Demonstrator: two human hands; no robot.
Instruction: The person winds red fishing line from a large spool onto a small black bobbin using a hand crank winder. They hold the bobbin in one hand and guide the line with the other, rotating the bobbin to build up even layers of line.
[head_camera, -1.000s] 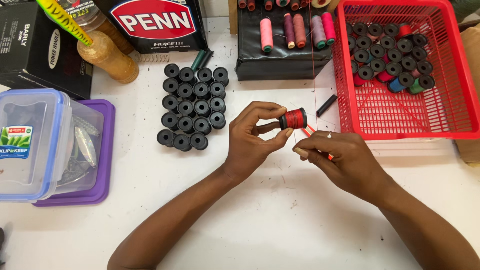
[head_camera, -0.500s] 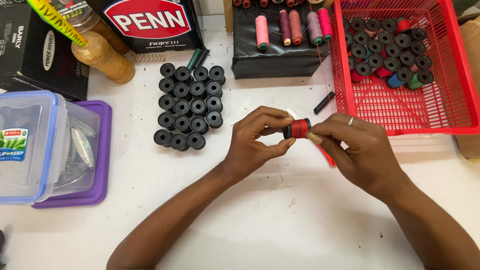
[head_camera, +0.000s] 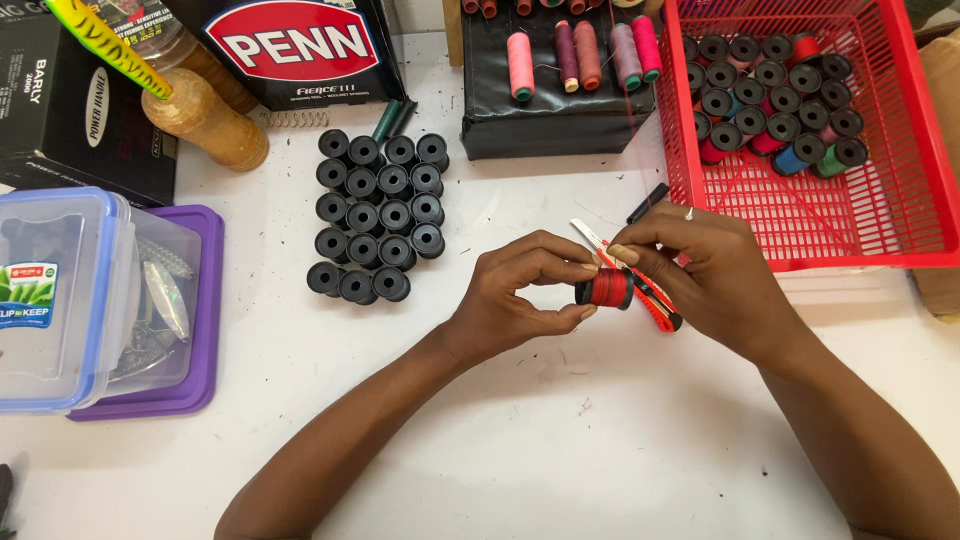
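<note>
the left hand (head_camera: 510, 300) pinches a red spool (head_camera: 607, 288) between thumb and fingers above the white worktop (head_camera: 560, 440), while the right hand (head_camera: 705, 280) pinches its fingertips together at the spool's top, over a red cutter (head_camera: 652, 300).

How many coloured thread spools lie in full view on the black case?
5, side by side on the black case: pink spool, maroon spool, brown spool, grey spool, magenta spool. Further spools at the picture's top edge are cut off, so more may be hidden.
</note>
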